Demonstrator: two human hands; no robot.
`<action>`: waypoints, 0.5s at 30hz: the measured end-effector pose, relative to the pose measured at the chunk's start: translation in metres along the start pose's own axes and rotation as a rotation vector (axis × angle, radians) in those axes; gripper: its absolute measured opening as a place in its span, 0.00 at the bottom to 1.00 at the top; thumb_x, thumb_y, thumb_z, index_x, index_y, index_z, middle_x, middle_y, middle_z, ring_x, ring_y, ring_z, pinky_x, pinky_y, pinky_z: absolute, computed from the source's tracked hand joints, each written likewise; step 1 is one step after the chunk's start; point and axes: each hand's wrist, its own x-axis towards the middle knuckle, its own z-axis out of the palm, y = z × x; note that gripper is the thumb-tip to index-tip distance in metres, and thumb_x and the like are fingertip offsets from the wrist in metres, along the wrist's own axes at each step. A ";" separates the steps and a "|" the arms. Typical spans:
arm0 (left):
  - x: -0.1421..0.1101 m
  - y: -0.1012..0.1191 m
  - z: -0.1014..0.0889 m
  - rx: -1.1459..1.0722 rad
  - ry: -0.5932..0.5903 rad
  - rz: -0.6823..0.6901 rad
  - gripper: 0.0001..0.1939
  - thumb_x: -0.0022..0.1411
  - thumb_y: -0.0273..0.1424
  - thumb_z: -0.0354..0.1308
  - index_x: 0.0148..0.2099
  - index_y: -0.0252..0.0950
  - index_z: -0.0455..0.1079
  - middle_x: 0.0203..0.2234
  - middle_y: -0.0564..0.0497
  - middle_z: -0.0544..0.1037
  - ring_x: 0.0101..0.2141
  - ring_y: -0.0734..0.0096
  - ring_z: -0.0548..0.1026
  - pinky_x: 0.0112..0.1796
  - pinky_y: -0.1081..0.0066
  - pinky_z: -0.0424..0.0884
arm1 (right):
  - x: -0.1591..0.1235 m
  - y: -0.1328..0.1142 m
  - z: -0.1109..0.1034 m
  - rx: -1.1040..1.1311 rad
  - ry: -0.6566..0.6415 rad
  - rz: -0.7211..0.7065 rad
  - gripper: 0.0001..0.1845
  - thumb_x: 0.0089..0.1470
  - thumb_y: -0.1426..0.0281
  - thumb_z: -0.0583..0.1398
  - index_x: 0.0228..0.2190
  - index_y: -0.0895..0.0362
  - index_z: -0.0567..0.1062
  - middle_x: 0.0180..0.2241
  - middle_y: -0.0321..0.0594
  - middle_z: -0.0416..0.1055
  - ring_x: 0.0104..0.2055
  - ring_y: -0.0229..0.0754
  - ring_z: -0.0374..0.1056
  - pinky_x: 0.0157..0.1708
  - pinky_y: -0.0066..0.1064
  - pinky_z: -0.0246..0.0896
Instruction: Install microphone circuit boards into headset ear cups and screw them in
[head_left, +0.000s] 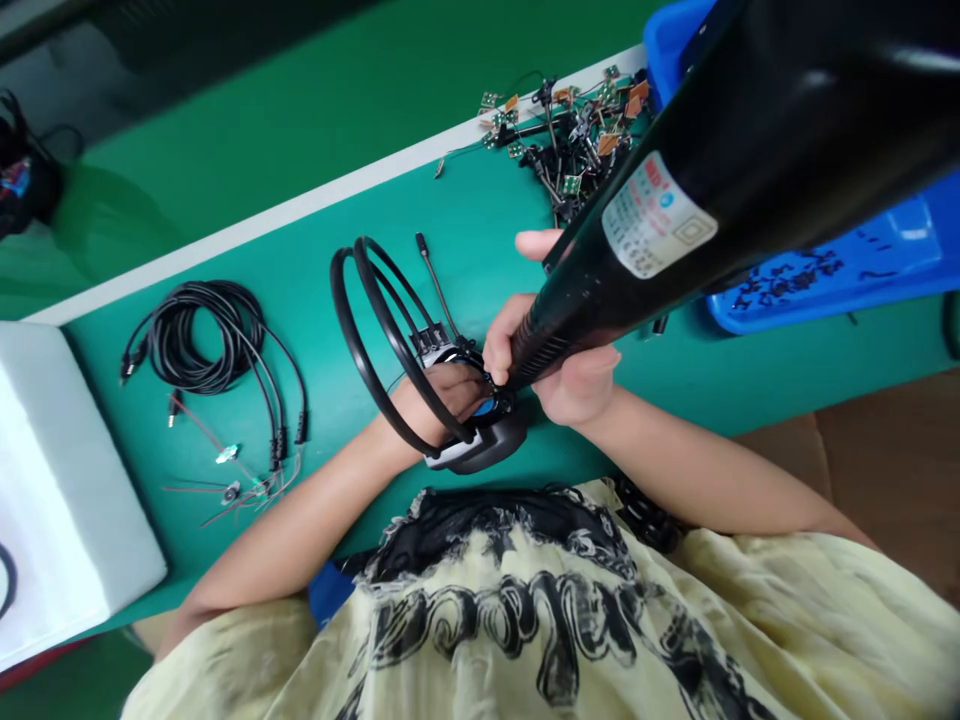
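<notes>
The left hand (442, 400) grips a black double-looped plastic frame (397, 345). The right hand (577, 385) clenches a long black cylindrical power tool (750, 180), its tapered end at the frame's hub.

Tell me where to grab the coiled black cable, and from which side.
Grip the bundled loops of the black cable from straight above. The coil lies flat on the green mat, its top exposed, and the loose leads trail off toward the near side.
</notes>
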 end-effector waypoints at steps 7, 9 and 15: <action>-0.001 0.001 0.000 -0.004 -0.023 -0.034 0.12 0.67 0.32 0.53 0.38 0.31 0.75 0.30 0.48 0.79 0.35 0.74 0.78 0.38 0.77 0.74 | -0.001 -0.001 -0.002 0.011 -0.030 -0.026 0.35 0.52 0.38 0.52 0.32 0.59 0.72 0.21 0.35 0.63 0.19 0.33 0.59 0.22 0.28 0.63; -0.002 0.002 -0.001 -0.006 -0.037 -0.046 0.11 0.68 0.32 0.52 0.39 0.32 0.75 0.30 0.49 0.78 0.35 0.73 0.78 0.37 0.77 0.74 | -0.001 0.001 -0.002 0.002 -0.034 -0.036 0.35 0.51 0.37 0.51 0.30 0.59 0.70 0.21 0.35 0.63 0.19 0.33 0.59 0.21 0.28 0.63; 0.000 0.003 -0.006 -0.067 -0.053 -0.042 0.15 0.70 0.32 0.47 0.38 0.33 0.73 0.29 0.49 0.75 0.31 0.73 0.76 0.31 0.76 0.72 | -0.004 0.006 0.001 -0.019 -0.047 -0.065 0.29 0.50 0.40 0.57 0.26 0.54 0.63 0.20 0.33 0.63 0.19 0.35 0.60 0.22 0.31 0.64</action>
